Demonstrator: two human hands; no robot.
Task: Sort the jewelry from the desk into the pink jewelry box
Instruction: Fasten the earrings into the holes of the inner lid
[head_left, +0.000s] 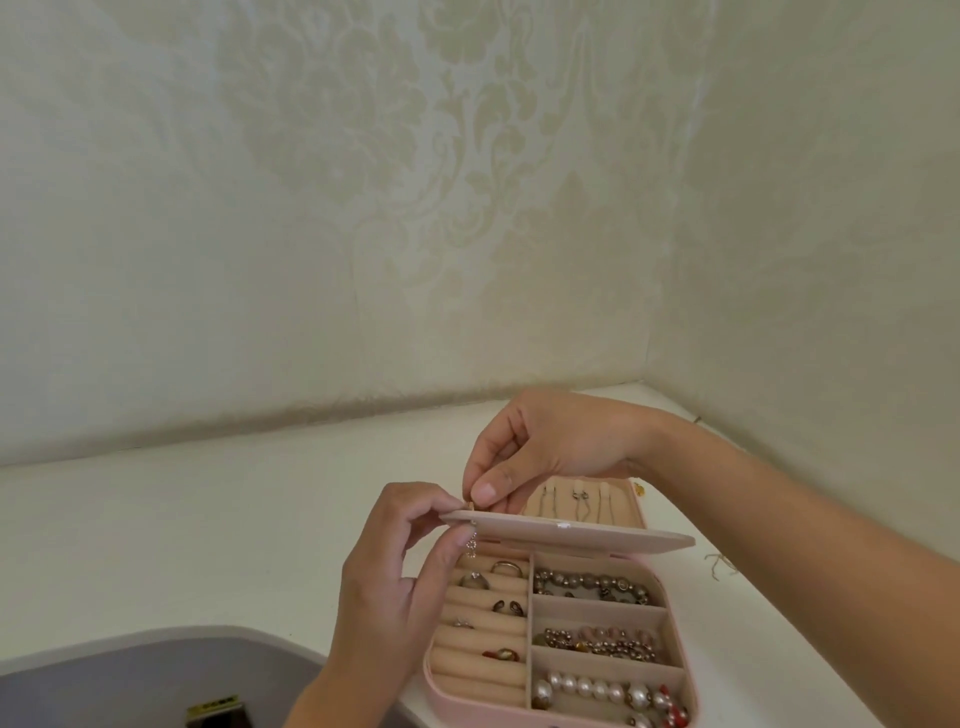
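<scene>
The pink jewelry box (434, 680) lies open on the white desk (234, 545), its ring rolls holding several rings (475, 581) and its right compartments holding a grey bead bracelet (592, 584), a mixed bead chain (602, 642) and a pearl strand (597, 691). A flat earring panel (571, 535) is raised over the tray, and behind it thin chains hang in the lid (582, 501). A small dangling earring (471, 540) hangs at the panel's left corner. My left hand (384, 587) pinches it from below while my right hand (535, 452) pinches its top from behind.
A loose tangled chain (719, 564) lies on the desk to the right of the box, and a small gold piece (638, 488) sits by the lid. A grey chair or surface (130, 680) with a dark object (215, 714) is at lower left. Patterned walls meet in a corner behind.
</scene>
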